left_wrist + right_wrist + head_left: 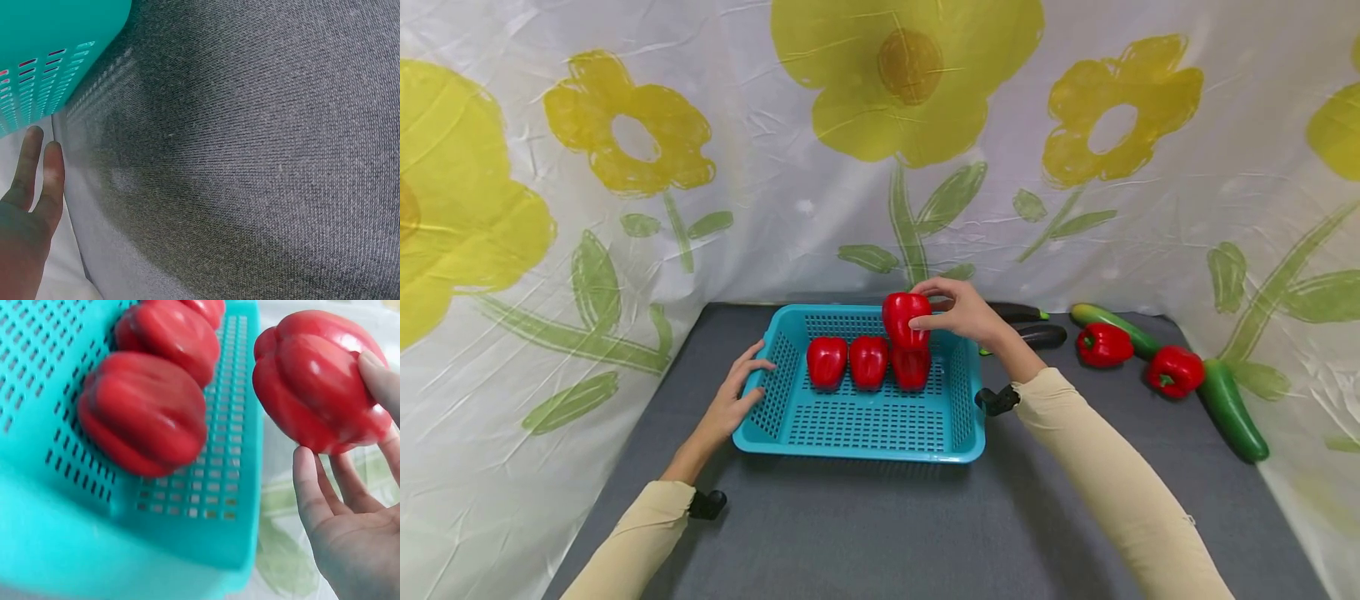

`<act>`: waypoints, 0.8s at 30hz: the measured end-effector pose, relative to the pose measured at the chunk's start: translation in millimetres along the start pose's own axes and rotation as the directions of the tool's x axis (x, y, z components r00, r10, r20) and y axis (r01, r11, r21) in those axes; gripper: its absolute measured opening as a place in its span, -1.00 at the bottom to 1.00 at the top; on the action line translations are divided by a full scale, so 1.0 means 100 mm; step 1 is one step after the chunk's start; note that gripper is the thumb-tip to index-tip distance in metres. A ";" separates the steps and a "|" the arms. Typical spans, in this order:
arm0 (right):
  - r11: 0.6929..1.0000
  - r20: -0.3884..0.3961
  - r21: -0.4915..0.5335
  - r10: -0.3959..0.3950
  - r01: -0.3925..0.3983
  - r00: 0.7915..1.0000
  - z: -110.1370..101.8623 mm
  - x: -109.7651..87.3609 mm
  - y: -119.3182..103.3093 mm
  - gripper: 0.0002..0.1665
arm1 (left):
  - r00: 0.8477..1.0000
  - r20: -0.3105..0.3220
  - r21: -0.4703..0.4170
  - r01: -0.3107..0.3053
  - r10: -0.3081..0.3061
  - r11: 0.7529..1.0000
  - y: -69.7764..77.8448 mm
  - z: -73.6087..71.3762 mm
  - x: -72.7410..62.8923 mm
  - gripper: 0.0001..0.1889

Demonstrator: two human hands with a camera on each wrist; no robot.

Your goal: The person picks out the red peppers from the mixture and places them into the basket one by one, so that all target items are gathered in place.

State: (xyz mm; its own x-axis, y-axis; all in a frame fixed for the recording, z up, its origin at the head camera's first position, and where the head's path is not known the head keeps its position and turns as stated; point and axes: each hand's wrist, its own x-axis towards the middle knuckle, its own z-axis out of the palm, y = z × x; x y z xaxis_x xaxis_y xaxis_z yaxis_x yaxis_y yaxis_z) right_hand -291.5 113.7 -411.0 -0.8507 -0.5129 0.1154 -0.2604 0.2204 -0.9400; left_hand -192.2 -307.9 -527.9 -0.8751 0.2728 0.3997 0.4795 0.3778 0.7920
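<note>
A red bell pepper [904, 320] is pinched between the thumb and fingers of my right hand [964, 312], raised over the back right part of a blue perforated basket [857, 454]. Three more red bell peppers sit in a row inside the basket: a left one [827, 363], a middle one [868, 363] and a right one [911, 372], partly hidden behind the held pepper. At the basket's left side, my left hand [730, 404] has its fingers spread by the rim. Two of its fingers look straight in the left wrist view, beside the basket wall [62, 25].
Right of the basket lie two dark eggplants, one in front [1042, 336] and one behind [1017, 312]. Farther right are two red bell peppers [1105, 344] and two long green vegetables [1232, 412] on the grey tabletop [865, 533]. A flower-printed curtain [760, 242] hangs behind.
</note>
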 end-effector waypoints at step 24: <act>0.995 0.144 0.102 -0.013 -0.001 0.989 0.81 0.26 0.01 -0.55 | 1.000 -0.011 0.016 0.002 -0.002 1.000 0.17 0.02 0.02 -0.62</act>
State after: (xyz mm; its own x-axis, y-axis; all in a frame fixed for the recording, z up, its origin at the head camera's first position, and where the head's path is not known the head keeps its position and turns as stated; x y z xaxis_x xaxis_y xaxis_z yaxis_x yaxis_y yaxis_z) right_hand -277.2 33.5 -434.5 -0.7723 -0.6301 0.0805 -0.2112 0.1351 -0.9681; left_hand -185.7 -299.5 -514.5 -0.8768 0.2626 0.4028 0.4784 0.3925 0.7855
